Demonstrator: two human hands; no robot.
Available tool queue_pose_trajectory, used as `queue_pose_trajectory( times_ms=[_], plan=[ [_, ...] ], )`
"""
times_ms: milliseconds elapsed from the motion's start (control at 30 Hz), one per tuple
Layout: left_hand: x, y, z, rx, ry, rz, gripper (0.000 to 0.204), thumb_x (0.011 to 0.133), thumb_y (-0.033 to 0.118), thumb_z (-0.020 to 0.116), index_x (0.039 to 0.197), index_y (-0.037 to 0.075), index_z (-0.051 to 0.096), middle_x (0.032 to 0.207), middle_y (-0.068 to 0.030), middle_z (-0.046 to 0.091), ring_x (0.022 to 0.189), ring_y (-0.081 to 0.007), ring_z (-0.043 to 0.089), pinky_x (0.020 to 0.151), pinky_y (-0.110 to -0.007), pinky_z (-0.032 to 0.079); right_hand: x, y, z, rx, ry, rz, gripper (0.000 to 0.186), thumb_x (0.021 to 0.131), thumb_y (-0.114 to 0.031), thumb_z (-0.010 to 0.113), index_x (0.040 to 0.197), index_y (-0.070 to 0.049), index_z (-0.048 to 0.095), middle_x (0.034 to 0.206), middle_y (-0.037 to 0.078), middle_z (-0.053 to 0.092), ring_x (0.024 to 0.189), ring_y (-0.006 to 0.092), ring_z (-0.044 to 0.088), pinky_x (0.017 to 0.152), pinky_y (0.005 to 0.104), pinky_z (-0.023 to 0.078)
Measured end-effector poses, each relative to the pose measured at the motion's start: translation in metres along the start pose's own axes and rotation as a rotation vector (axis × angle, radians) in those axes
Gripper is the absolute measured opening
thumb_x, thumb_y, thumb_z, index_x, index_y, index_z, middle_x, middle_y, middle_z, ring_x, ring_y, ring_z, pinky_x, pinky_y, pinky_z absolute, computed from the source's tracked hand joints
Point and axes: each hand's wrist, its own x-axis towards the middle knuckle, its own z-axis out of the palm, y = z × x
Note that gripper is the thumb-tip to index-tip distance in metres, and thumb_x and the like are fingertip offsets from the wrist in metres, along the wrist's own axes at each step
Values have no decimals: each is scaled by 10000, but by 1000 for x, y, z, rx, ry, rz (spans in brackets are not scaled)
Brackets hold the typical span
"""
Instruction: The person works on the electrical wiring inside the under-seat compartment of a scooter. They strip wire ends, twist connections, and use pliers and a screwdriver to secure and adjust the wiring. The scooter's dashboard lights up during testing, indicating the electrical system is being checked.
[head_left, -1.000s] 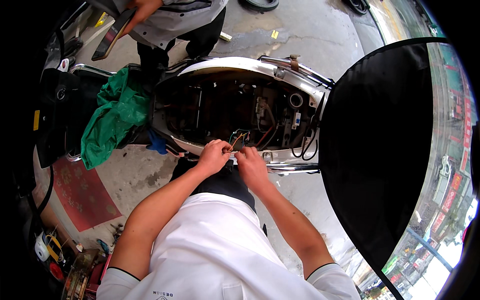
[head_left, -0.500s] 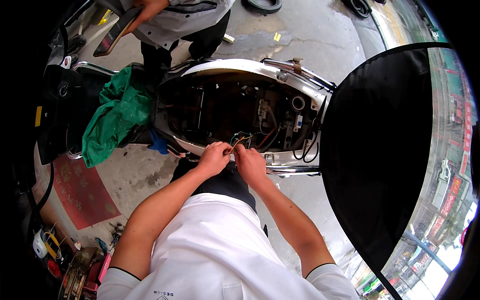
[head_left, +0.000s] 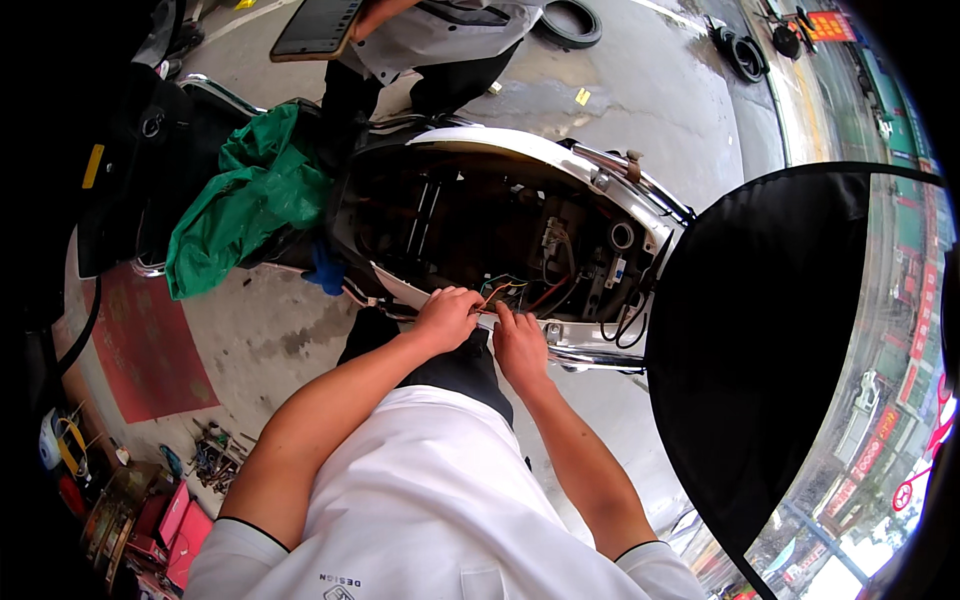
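Observation:
Both hands work at the near edge of an opened white scooter body (head_left: 480, 137). Thin coloured wires (head_left: 497, 289) rise from its inside to my fingers. My left hand (head_left: 447, 319) is closed, its fingertips pinched on the wires. Just to its right, my right hand (head_left: 521, 345) is closed too, thumb and forefinger at the same wires. The exact grip is small and partly hidden by the fingers. Behind them lies the dark cavity, with a white connector (head_left: 553, 236) and more cables, and a round ring-shaped part (head_left: 621, 235) at its right end.
A green cloth (head_left: 240, 215) covers the scooter's left part. Across from me stands a person (head_left: 440, 40) holding a phone (head_left: 315, 28). A large black panel (head_left: 760, 330) is at right. Tyres (head_left: 570, 22) lie on the floor behind; tools and a pink-red box (head_left: 185, 535) are lower left.
The view has shifted, so the scooter and hands appear further right and slightly lower. My hands stay at the wires, with the right one slightly further from the left.

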Motion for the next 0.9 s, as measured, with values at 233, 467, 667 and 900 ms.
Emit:
queue_pose_trajectory(
  times_ms=[233, 467, 667, 900],
  plan=[
    [-4, -6, 7, 57, 8, 61, 182, 852, 101, 626, 1030, 100, 664, 967, -87, 655, 988, -287, 607, 916, -411, 449, 5, -6, -13, 15, -152, 4, 509, 873, -61, 630, 1368, -117, 523, 889, 131, 624, 892, 307, 575, 803, 417, 495],
    [-11, -10, 7, 80, 23, 85, 212, 840, 70, 594, 1036, 113, 664, 950, -81, 647, 979, -286, 607, 910, -408, 450, 8, -13, -15, 100, -216, 158, 632, 879, -51, 613, 1462, -109, 377, 972, 142, 649, 955, 330, 583, 826, 440, 497],
    [-9, -1, 3, -63, 59, 50, 147, 864, 162, 612, 979, 98, 678, 894, -90, 671, 917, -294, 635, 872, -418, 466, 7, -13, -20, 40, -234, 81, 620, 888, -56, 600, 1472, -94, 396, 981, 140, 639, 957, 322, 582, 830, 429, 501],
    [1, -6, 11, -12, 47, 59, 153, 888, 235, 630, 914, 91, 674, 873, -81, 688, 889, -285, 651, 844, -424, 468, 5, -4, -16, -34, -214, -6, 527, 867, -56, 603, 1389, -88, 545, 930, 123, 602, 911, 301, 564, 796, 397, 501]
  ],
)
